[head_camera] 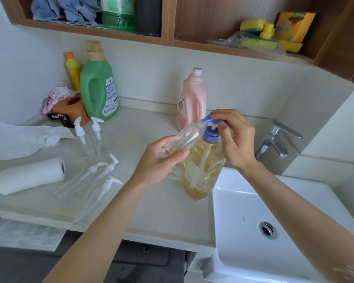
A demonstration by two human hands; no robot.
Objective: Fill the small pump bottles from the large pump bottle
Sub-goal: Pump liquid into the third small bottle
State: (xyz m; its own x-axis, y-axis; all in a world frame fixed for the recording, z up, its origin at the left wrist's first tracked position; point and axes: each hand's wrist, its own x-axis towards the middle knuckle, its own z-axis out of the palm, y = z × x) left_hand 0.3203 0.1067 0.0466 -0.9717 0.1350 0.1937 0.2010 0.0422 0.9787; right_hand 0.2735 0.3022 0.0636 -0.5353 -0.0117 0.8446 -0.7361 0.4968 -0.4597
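A large clear bottle of yellow liquid (200, 172) with a blue pump (211, 133) stands on the counter beside the sink. My left hand (161, 160) holds a small clear uncapped bottle (187, 135) tilted, its mouth up against the blue spout. My right hand (235, 137) grips the blue pump head from above. Two small bottles with white pumps (90, 137) stand upright to the left. Several more small pump bottles (94, 180) lie flat on the counter in front of them.
A paper towel roll (31, 175) lies at the left, with a loose sheet behind it. Green (98, 82), yellow and pink (192, 99) bottles stand along the wall. A white sink (253, 221) and chrome tap (276, 139) are at the right. Shelves hang above.
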